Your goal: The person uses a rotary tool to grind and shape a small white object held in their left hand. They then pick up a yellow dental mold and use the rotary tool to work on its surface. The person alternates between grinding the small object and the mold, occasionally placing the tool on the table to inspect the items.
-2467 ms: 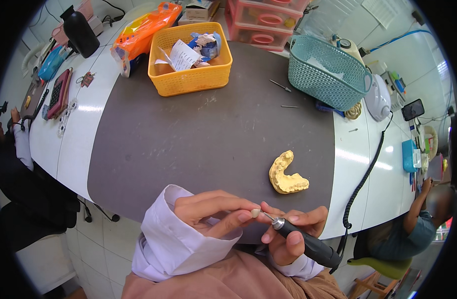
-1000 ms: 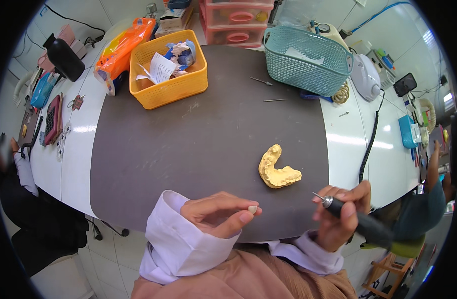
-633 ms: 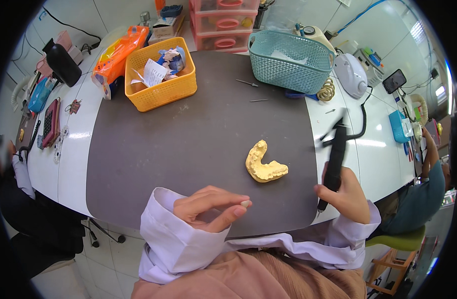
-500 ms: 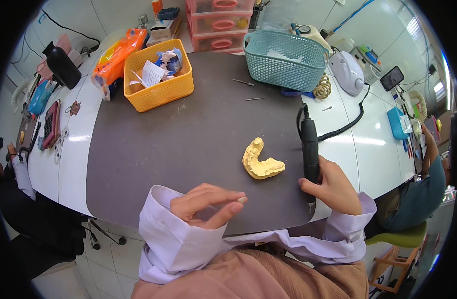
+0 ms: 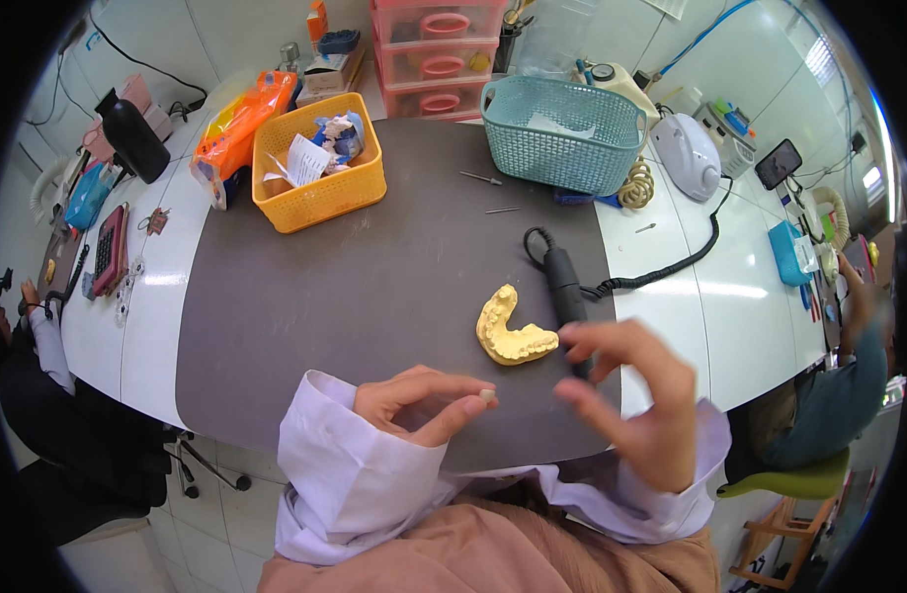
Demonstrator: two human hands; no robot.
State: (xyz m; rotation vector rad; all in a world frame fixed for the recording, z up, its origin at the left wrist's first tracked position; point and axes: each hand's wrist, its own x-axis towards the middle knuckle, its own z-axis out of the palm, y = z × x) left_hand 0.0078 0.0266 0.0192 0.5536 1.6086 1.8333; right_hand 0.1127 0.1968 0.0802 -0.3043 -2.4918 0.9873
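Item one: my left grip (image 5: 404,403), narrow, thumb and forefinger closed on a small pale tooth (image 5: 487,394). The tooth sits at the fingertips, above the near part of the grey mat (image 5: 374,296).

Item two: my right grip (image 5: 656,405), blurred, curved and fairly wide, with a gap between thumb and fingers. The fingertips overlap the lower part of the black drill (image 5: 564,287) — I cannot tell whether they touch it.

Item three: the drill itself, on the right side of the mat, back end pointing away from me, front end hidden behind my fingers. Its coiled black cord (image 5: 661,280) crosses the white counter (image 5: 710,326) toward a rounded white machine (image 5: 686,153).

Item four: one yellow jaw model (image 5: 513,331), horseshoe-shaped, on the mat just left of the drill, beyond the tooth.

Far side of the mat: one yellow basket (image 5: 325,208), containing a slip of paper (image 5: 307,160) and crumpled wrapping; one teal basket (image 5: 562,158) to the right; two thin metal bits (image 5: 481,179) lying between the teal basket and the jaw model.

Beyond and around: pink drawers (image 5: 438,65), stacked; an orange bag (image 5: 244,124) beside the yellow basket; a black bottle (image 5: 132,136), farther left; a dark phone (image 5: 778,164), right of the white machine.
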